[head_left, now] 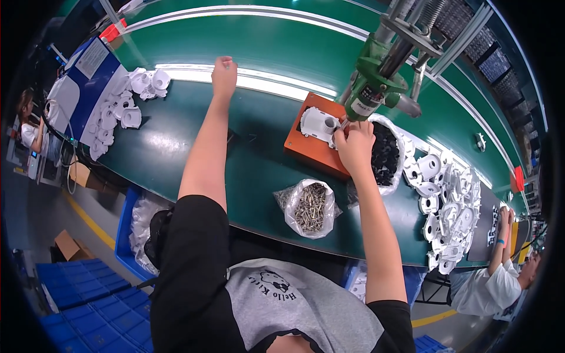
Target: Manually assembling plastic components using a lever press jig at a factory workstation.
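Observation:
My left hand (224,77) is raised over the far side of the green table, away from the parts. Its fingers are curled in, and whatever may be inside is hidden. My right hand (356,144) is closed in a pinch at the right end of a white plastic housing (318,125), directly under the tip of a green power screwdriver (366,97). What the pinch holds is too small to make out. The housing lies in an orange fixture block (318,155). Nearer me stands a clear bag of metal screws (311,206).
A white-lined container of black parts (385,154) stands right of the fixture. White plastic parts (450,206) pile up at the right, and more white parts (120,109) lie left beside a blue-and-white machine (82,88). A co-worker (494,282) works at far right.

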The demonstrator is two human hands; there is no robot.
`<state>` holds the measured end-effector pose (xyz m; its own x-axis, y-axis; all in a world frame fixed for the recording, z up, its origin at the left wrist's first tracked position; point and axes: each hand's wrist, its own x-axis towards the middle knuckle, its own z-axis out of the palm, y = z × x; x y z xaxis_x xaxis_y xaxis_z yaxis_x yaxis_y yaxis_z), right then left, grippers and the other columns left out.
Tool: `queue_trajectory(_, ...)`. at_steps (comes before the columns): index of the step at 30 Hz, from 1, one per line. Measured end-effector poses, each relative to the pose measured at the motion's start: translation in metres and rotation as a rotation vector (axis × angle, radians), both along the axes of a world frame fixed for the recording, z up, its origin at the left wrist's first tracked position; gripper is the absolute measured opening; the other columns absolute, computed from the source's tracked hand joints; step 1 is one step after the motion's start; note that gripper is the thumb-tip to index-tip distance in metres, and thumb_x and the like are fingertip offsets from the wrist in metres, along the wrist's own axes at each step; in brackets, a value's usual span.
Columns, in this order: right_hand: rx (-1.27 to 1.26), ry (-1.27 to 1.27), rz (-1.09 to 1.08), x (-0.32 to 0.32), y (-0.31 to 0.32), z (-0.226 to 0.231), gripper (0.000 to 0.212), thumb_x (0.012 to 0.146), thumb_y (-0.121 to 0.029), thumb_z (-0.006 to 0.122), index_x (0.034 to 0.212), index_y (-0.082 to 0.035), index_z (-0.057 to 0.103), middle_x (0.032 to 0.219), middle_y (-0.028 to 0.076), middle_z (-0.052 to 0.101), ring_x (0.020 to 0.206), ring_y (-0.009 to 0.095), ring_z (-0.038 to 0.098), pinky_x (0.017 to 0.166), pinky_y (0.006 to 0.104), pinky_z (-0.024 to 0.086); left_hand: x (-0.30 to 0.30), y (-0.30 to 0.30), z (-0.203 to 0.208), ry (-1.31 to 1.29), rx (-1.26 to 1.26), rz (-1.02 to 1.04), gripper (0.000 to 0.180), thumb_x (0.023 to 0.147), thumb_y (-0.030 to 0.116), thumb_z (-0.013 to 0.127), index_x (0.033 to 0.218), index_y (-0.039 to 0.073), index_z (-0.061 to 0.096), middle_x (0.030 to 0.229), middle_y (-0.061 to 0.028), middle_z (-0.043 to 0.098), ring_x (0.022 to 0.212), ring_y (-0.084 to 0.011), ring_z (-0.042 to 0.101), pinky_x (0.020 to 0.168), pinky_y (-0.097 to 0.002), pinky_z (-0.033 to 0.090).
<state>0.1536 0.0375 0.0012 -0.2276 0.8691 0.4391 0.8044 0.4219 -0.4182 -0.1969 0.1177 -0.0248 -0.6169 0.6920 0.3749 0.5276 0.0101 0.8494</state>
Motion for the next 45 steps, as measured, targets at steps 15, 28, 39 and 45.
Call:
queue_trajectory(15, 0.002, -0.019, -0.024, -0.001, -0.001, 0.002, 0.032, 0.077, -0.023, 0.058, 0.098, 0.0, 0.061, 0.118, 0.013, 0.051, 0.113, 0.031, 0.044, 0.092, 0.0475, 0.036, -0.054, -0.014, -0.04, 0.365, 0.003, 0.287, 0.036, 0.081, 0.02, 0.058, 0.107, -0.004, 0.051, 0.092, -0.022, 0.063, 0.082, -0.037, 0.062, 0.08, -0.0441, 0.049)
queue_trajectory(28, -0.004, -0.056, -0.021, 0.0, -0.004, 0.005, 0.031, 0.077, -0.022, 0.057, 0.099, -0.001, 0.06, 0.112, 0.014, 0.05, 0.109, 0.034, 0.046, 0.089, 0.0483, 0.037, -0.022, -0.018, -0.015, -0.882, -0.566, -0.443, 0.05, 0.094, 0.042, 0.042, 0.108, -0.005, 0.048, 0.091, -0.025, 0.064, 0.078, -0.0315, 0.067, 0.064, -0.0411, 0.056)
queue_trajectory(39, 0.032, -0.018, -0.019, 0.003, -0.002, 0.004, 0.026, 0.074, -0.021, 0.059, 0.09, 0.0, 0.061, 0.106, 0.013, 0.052, 0.106, 0.032, 0.047, 0.086, 0.0471, 0.039, 0.029, 0.002, 0.037, 0.374, 0.167, -0.105, 0.051, 0.079, 0.017, 0.063, 0.123, 0.0, 0.045, 0.125, -0.0202, 0.047, 0.121, -0.0365, 0.042, 0.103, -0.044, 0.032)
queue_trajectory(45, 0.072, 0.051, -0.056, 0.006, 0.004, -0.003, 0.029, 0.077, -0.025, 0.06, 0.094, -0.002, 0.06, 0.113, 0.013, 0.054, 0.11, 0.031, 0.047, 0.09, 0.0462, 0.035, 0.166, -0.059, 0.048, 0.22, 0.013, -0.73, 0.05, 0.083, 0.012, 0.059, 0.127, -0.003, 0.04, 0.138, -0.0245, 0.038, 0.13, -0.0379, 0.036, 0.106, -0.04, 0.033)
